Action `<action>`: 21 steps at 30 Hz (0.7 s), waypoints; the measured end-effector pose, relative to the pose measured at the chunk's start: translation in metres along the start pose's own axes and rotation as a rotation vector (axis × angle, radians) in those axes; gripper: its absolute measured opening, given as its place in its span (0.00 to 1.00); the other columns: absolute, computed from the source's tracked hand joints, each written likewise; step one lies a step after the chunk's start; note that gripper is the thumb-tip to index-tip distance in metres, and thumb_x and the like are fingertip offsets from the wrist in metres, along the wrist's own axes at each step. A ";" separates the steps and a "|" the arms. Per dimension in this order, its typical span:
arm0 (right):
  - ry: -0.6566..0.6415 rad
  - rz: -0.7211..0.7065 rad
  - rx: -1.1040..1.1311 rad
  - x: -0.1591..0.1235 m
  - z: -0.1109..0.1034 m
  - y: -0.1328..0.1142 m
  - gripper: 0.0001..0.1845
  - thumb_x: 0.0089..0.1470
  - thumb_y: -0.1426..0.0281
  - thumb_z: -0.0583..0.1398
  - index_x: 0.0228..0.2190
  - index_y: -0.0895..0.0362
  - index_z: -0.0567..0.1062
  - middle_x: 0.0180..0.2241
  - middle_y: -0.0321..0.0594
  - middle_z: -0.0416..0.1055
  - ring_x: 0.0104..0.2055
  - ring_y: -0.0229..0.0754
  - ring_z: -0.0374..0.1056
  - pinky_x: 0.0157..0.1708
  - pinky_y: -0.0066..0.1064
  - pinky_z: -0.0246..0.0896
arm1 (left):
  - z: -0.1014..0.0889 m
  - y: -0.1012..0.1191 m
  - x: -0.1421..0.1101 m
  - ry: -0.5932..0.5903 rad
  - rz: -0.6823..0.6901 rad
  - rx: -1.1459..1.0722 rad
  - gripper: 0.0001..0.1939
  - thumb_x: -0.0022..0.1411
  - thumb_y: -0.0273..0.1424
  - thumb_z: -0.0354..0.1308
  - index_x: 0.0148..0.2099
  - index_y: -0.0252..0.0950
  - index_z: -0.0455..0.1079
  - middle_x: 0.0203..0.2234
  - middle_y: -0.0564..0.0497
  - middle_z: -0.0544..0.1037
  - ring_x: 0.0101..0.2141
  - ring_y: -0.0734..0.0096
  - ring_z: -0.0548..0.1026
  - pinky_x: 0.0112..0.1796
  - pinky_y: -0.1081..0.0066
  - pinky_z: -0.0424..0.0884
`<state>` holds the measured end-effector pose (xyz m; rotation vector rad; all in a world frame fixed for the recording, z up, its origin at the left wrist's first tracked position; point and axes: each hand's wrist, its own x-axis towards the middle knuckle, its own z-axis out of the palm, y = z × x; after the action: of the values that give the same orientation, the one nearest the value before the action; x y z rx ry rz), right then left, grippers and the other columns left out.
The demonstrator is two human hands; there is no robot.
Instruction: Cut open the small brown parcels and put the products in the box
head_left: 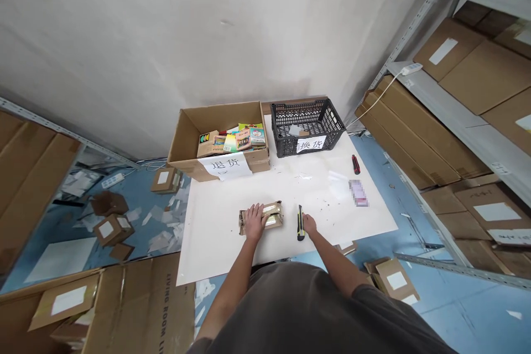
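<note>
My left hand lies across a small brown cardboard package, fingers curled over its far edge and gripping it against the table. The package is crumpled, with shiny tape and pale labels on top; its left part is mostly covered by the hand. Just to the right, my right hand is closed at the side of a black and yellow-green utility knife. The knife points away from me, apart from the package. My fingertips on it are partly hidden.
Behind stand an open cardboard box of colourful packets and a black plastic crate, both with paper signs. A red and black cutter lies on the white table, at right. Shelves with cartons flank the right side.
</note>
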<state>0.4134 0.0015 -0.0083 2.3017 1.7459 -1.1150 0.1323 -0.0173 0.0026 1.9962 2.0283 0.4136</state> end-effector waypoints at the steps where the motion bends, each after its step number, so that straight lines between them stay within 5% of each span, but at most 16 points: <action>1: 0.001 0.011 0.000 0.001 0.001 0.001 0.27 0.72 0.62 0.41 0.43 0.57 0.77 0.40 0.50 0.78 0.44 0.47 0.75 0.41 0.31 0.64 | -0.002 -0.001 0.001 0.001 -0.003 0.012 0.28 0.73 0.45 0.49 0.69 0.42 0.66 0.65 0.42 0.71 0.67 0.49 0.62 0.68 0.47 0.53; 8: 0.234 0.102 0.071 -0.008 -0.003 0.000 0.29 0.72 0.61 0.41 0.63 0.59 0.66 0.56 0.58 0.70 0.58 0.52 0.70 0.52 0.40 0.67 | -0.012 -0.009 -0.003 0.057 -0.174 0.098 0.29 0.73 0.45 0.47 0.71 0.39 0.63 0.65 0.39 0.70 0.67 0.48 0.62 0.66 0.46 0.54; 12: -0.024 -0.090 0.406 -0.029 0.027 -0.047 0.30 0.69 0.51 0.47 0.64 0.53 0.62 0.44 0.44 0.77 0.42 0.46 0.78 0.42 0.34 0.72 | -0.014 -0.010 -0.003 0.020 -0.202 0.085 0.30 0.73 0.40 0.48 0.72 0.36 0.61 0.66 0.37 0.68 0.68 0.46 0.60 0.66 0.46 0.54; 15: -0.270 -0.074 0.657 -0.038 0.056 -0.094 0.42 0.64 0.49 0.56 0.70 0.50 0.47 0.43 0.41 0.77 0.30 0.41 0.77 0.28 0.30 0.72 | -0.018 -0.012 -0.001 -0.040 -0.197 0.080 0.30 0.71 0.36 0.49 0.72 0.35 0.61 0.66 0.36 0.67 0.67 0.43 0.61 0.65 0.45 0.55; 21: -0.197 -0.015 0.656 -0.024 0.076 -0.160 0.45 0.63 0.56 0.60 0.71 0.51 0.44 0.47 0.46 0.77 0.26 0.38 0.75 0.23 0.27 0.69 | -0.045 -0.046 -0.004 -0.133 -0.239 0.000 0.26 0.73 0.37 0.45 0.68 0.38 0.64 0.59 0.38 0.75 0.56 0.52 0.74 0.54 0.57 0.69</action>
<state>0.2355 0.0070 0.0087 2.3555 1.4745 -2.0873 0.0732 -0.0227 0.0265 1.7035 2.1473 0.2241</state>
